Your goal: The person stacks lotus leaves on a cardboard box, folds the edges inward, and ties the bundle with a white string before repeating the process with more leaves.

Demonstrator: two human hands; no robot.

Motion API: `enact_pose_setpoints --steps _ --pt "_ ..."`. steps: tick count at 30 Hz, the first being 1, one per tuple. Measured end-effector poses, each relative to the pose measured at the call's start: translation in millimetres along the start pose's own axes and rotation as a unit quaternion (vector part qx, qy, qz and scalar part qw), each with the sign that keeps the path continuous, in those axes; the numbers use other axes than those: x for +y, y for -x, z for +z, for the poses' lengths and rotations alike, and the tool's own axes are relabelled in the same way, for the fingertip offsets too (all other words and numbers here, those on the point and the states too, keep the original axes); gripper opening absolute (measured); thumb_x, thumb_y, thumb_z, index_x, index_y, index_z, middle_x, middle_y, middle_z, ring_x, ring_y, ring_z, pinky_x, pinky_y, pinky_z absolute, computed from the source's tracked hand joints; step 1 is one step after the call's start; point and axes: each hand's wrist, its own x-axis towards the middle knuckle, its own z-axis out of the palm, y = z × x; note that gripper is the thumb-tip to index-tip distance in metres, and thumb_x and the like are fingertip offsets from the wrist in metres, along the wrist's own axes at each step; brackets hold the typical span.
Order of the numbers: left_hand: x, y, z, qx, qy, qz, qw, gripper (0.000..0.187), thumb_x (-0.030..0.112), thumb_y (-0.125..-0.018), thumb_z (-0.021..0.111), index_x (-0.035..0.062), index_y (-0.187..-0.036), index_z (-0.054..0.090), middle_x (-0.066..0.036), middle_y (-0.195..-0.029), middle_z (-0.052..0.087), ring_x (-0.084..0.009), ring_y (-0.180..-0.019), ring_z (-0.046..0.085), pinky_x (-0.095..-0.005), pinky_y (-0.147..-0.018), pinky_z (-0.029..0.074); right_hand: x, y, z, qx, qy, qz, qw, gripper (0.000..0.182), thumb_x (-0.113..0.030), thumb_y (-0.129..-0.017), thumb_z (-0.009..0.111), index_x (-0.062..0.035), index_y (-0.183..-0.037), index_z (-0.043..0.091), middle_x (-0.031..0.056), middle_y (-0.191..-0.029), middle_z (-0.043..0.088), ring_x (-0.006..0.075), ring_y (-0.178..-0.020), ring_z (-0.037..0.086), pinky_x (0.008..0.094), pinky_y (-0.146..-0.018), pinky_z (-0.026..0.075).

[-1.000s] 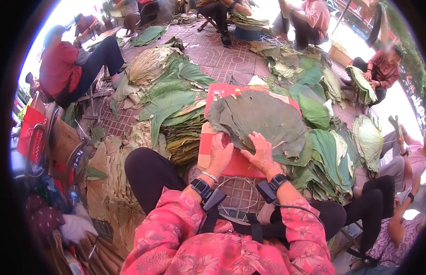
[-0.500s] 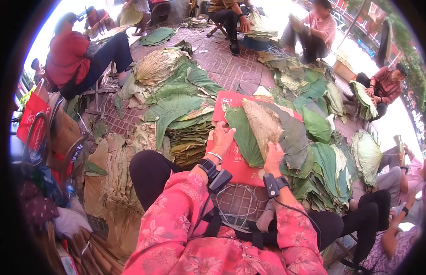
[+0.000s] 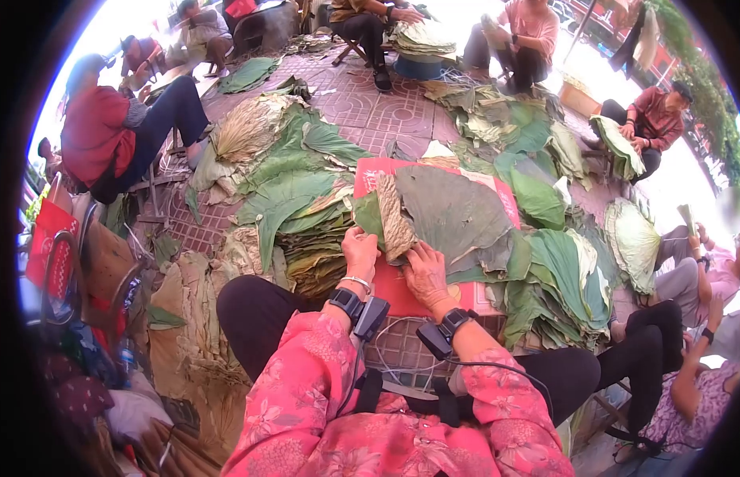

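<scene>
A fan-shaped, grey-green lotus leaf point(image 3: 453, 207) lies over a red cardboard sheet point(image 3: 398, 296) in front of my knees. Along its left side runs a narrow, wrinkled tan leaf strip point(image 3: 395, 219), with a green leaf part point(image 3: 368, 213) showing beyond it. My left hand point(image 3: 359, 256) is closed at the lower edge of the green part, thumb and fingers pinching it. Beside it, my right hand point(image 3: 428, 277) has its bent fingers on the pointed lower end of the grey-green leaf, apparently gripping it; the fingertips are partly hidden.
A thick stack of leaves point(image 3: 310, 246) stands to the left, and more green leaves point(image 3: 565, 278) are piled at the right. Dry brown leaves point(image 3: 199, 310) lie near a chair with a red bag point(image 3: 48, 238). Several people sit around on stools, some handling leaves.
My right hand has moved left and down, close to my left hand. The wide tan leaf has become a narrow strip, and the grey-green leaf now spreads further left. The view has shifted slightly.
</scene>
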Motion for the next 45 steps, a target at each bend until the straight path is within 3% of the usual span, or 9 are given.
enact_pose_setpoints --steps 2,3,9,12,22,25,32,36,45 --pt "-16.6 -0.2 -2.3 0.097 -0.001 0.027 0.995 0.037 0.003 -0.07 0.058 -0.0017 -0.105 0.049 -0.009 -0.079 0.057 -0.0146 -0.065 0.056 -0.0278 -0.06 0.047 0.9 -0.1 -2.0 0.008 -0.003 -0.008 1.0 0.036 -0.015 -0.07 0.061 -0.0085 -0.105 0.054 0.0107 -0.115 0.052 0.0295 -0.113 0.045 0.042 -0.09 0.033" --pt "-8.1 9.0 -9.7 0.097 -0.074 0.145 0.982 0.039 0.002 -0.073 0.056 -0.0004 -0.11 0.046 -0.01 -0.086 0.054 -0.0141 -0.074 0.055 -0.0268 -0.065 0.046 1.9 2.1 -3.3 0.011 -0.003 -0.006 1.0 0.036 -0.016 -0.07 0.061 -0.0084 -0.104 0.055 0.0103 -0.114 0.052 0.0287 -0.113 0.045 0.0419 -0.09 0.033" --pt "65.4 108.4 21.9 -0.243 -0.136 0.429 0.859 0.025 0.004 -0.076 0.053 0.0004 -0.101 0.054 -0.014 -0.096 0.056 -0.0262 -0.086 0.057 -0.0341 -0.075 0.047 -0.1 0.7 -7.7 0.033 -0.042 -0.004 0.999 0.03 -0.02 -0.07 0.061 -0.008 -0.098 0.058 0.008 -0.11 0.054 0.0264 -0.106 0.049 0.0382 -0.085 0.035" --pt "34.3 85.4 34.6 -0.253 -0.193 0.363 0.876 0.025 0.008 -0.079 0.053 -0.0002 -0.103 0.055 -0.016 -0.101 0.056 -0.0287 -0.094 0.055 -0.034 -0.082 0.044 8.8 5.7 -21.7 0.112 -0.168 0.039 0.979 0.028 -0.019 -0.071 0.059 -0.0075 -0.097 0.058 0.0085 -0.103 0.058 0.0266 -0.1 0.052 0.0386 -0.084 0.037" --pt "9.1 75.4 19.6 -0.279 -0.363 0.42 0.784 0.042 0.018 -0.067 0.071 0.0049 -0.103 0.055 -0.015 -0.119 0.046 -0.0328 -0.115 0.039 -0.0418 -0.094 0.035 131.4 31.9 -92.5 0.157 -0.019 0.265 0.951 0.032 -0.003 -0.068 0.055 -0.0056 -0.1 0.055 0.0123 -0.103 0.055 0.031 -0.096 0.054 0.0373 -0.083 0.044" --pt "9.0 72.4 21.8 -0.283 -0.377 0.43 0.77 0.041 0.02 -0.068 0.07 0.0056 -0.103 0.056 -0.014 -0.119 0.045 -0.0321 -0.115 0.038 -0.0427 -0.094 0.035 141.1 30.9 -102.5 0.113 0.019 0.144 0.983 0.037 -0.001 -0.067 0.053 -0.007 -0.104 0.054 0.0119 -0.106 0.054 0.0306 -0.098 0.054 0.0372 -0.082 0.045" --pt "-8.9 50.9 23.4 -0.296 -0.294 0.417 0.808 0.025 0.02 -0.083 0.056 0.0038 -0.102 0.06 -0.013 -0.111 0.054 -0.0307 -0.111 0.042 -0.0394 -0.094 0.036 110.9 30.3 -119.8 -0.025 -0.018 0.167 0.986 0.035 -0.007 -0.065 0.055 -0.0092 -0.1 0.055 0.0113 -0.104 0.052 0.0306 -0.086 0.056 0.0369 -0.069 0.048" --pt "-3.8 51.6 21.7 -0.304 -0.256 0.402 0.825 0.024 0.02 -0.085 0.055 0.0033 -0.101 0.061 -0.013 -0.108 0.056 -0.0303 -0.109 0.045 -0.038 -0.094 0.037 111.4 45.0 -108.6 -0.042 0.168 0.032 0.984 0.025 -0.01 -0.063 0.058 -0.0093 -0.088 0.058 0.0069 -0.091 0.057 0.0257 -0.093 0.052 0.038 -0.074 0.042" --pt "7.7 68.5 14.6 -0.317 -0.366 0.448 0.751 0.049 0.029 -0.066 0.072 0.007 -0.107 0.057 -0.013 -0.116 0.049 -0.0299 -0.117 0.037 -0.0413 -0.095 0.034 117.2 35.2 -135.7 -0.015 0.148 0.038 0.988 0.013 -0.007 -0.066 0.055 -0.0106 -0.078 0.058 0.0054 -0.079 0.055 0.0252 -0.085 0.051 0.0378 -0.072 0.04"
